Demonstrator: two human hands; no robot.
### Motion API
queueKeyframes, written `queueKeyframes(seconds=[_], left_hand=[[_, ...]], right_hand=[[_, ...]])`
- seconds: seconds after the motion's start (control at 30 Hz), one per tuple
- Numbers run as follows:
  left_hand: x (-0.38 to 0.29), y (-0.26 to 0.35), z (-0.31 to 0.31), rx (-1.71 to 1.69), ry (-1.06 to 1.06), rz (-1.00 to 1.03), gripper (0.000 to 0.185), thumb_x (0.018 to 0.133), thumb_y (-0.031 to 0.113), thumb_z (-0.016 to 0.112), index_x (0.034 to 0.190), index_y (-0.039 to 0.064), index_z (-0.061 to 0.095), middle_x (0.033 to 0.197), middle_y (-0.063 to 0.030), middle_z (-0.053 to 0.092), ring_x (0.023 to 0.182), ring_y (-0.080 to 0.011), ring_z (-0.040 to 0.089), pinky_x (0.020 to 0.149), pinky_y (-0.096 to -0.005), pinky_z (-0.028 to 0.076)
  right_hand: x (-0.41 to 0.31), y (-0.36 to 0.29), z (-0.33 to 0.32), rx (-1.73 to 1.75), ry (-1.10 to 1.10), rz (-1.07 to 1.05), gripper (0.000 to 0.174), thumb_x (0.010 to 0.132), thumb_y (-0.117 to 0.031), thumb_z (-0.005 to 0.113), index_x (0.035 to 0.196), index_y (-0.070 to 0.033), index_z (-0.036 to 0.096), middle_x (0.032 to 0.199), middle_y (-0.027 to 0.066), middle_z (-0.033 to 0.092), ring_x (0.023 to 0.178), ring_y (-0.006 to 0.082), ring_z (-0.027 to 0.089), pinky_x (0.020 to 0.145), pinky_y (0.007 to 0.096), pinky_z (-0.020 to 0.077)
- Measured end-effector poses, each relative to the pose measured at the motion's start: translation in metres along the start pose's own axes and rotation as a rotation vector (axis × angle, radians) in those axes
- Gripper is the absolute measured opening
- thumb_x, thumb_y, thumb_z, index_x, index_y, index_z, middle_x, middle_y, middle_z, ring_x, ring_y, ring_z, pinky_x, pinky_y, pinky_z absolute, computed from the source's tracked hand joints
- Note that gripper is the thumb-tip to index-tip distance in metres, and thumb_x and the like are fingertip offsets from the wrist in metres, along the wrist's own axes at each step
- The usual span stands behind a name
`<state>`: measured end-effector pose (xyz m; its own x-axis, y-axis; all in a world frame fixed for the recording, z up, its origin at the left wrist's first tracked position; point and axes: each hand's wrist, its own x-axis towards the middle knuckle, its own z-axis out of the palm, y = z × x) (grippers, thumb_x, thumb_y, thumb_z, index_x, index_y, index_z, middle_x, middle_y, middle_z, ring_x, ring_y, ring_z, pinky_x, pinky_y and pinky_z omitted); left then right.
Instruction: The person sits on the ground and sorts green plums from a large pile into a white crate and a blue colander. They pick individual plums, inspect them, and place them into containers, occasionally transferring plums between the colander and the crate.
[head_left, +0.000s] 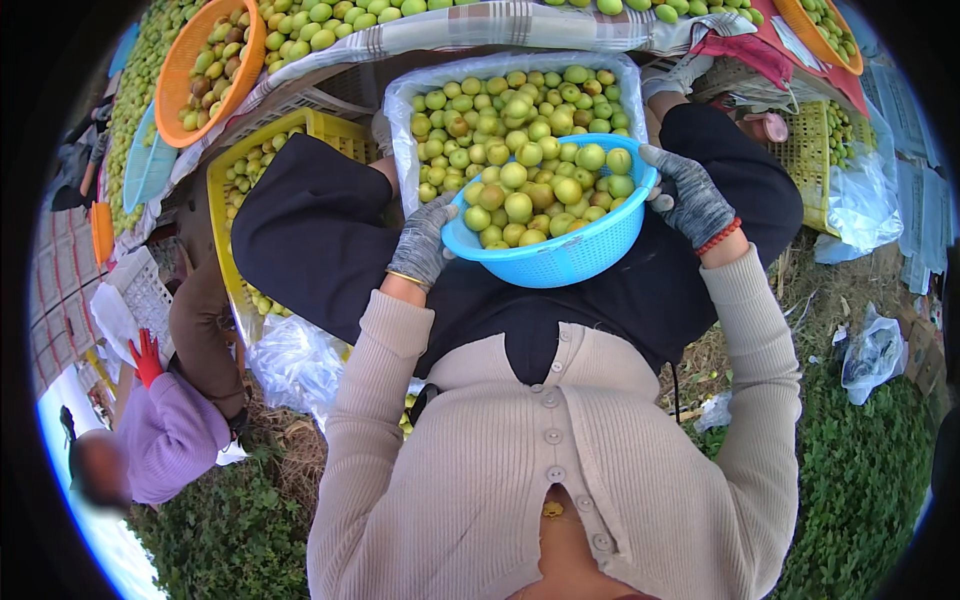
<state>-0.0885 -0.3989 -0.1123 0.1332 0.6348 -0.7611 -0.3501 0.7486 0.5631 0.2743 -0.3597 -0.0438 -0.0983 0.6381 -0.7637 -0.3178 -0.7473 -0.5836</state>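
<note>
Over my lap a blue perforated plastic basin (562, 259) is tilted away from me. Green-yellow fruit (517, 206), apparently jujubes, fills it and runs in an unbroken heap over its far rim. Beyond the rim stands a crate lined with clear plastic film (400, 142), full of the same fruit (457, 124). My left hand (422, 238), in a grey knit glove, grips the basin's left rim. On the opposite rim is my gloved right hand (690, 193), its fingers curled around the edge. Part of the crate's near side is hidden by the basin.
A yellow crate (217, 202) of fruit flanks my left leg; another yellow crate (812, 161) is at right. The cloth-edged table (517, 26) ahead carries fruit and an orange basket (169, 120). At left sits a person in a purple sweater (169, 450) with a red glove.
</note>
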Motion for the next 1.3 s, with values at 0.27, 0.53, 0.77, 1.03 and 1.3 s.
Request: queueKeyframes(seconds=[0.27,0.53,0.77,1.03,1.3], left_hand=[[-0.013,-0.005,0.025,0.083,-0.121,-0.045,0.035,0.091,0.014,0.055,0.121,-0.003,0.054,0.077,-0.004,0.063,0.048,-0.0095,0.055,0.035,-0.0195,0.04],[-0.038,-0.016,0.044,0.078,-0.271,-0.127,0.046,0.091,0.018,0.058,0.129,-0.004,0.045,0.088,-0.0085,0.066,0.053,-0.0116,0.062,0.039,-0.0209,0.05],[-0.084,-0.008,0.062,0.155,-0.231,-0.013,0.051,0.091,0.019,0.06,0.131,-0.004,0.041,0.102,-0.0116,0.063,0.071,-0.0141,0.067,0.05,-0.0243,0.058],[-0.096,-0.005,0.073,0.225,-0.251,0.022,0.054,0.09,0.02,0.062,0.133,-0.003,0.038,0.11,-0.012,0.059,0.082,-0.0166,0.067,0.055,-0.026,0.06],[-0.091,-0.012,0.081,0.182,-0.272,0.082,0.053,0.091,0.018,0.061,0.133,-0.003,0.037,0.109,-0.013,0.059,0.081,-0.0155,0.067,0.054,-0.0252,0.06]], right_hand=[[-0.015,-0.016,-0.011,-0.063,0.051,-0.083,0.018,0.088,-0.019,0.064,0.095,-0.003,0.06,0.06,0.0022,0.057,0.038,0.0071,0.044,0.031,0.0163,0.0319],[-0.035,-0.032,-0.023,-0.258,-0.01,-0.2,0.036,0.089,-0.026,0.062,0.114,0.0,0.06,0.062,-0.0002,0.058,0.039,0.0037,0.041,0.033,0.0157,0.0278],[-0.061,-0.045,-0.027,-0.451,-0.117,-0.278,0.042,0.093,-0.027,0.059,0.125,0.0,0.057,0.064,-0.0004,0.06,0.04,0.0026,0.045,0.034,0.016,0.0314],[-0.079,-0.048,-0.032,-0.57,-0.015,-0.341,0.058,0.088,-0.036,0.061,0.13,0.002,0.052,0.094,0.0054,0.065,0.067,0.0066,0.055,0.057,0.0197,0.0411],[-0.078,-0.05,-0.043,-0.56,-0.032,-0.317,0.058,0.087,-0.034,0.063,0.131,0.002,0.05,0.12,0.013,0.061,0.105,0.0173,0.059,0.09,0.0293,0.0476]])
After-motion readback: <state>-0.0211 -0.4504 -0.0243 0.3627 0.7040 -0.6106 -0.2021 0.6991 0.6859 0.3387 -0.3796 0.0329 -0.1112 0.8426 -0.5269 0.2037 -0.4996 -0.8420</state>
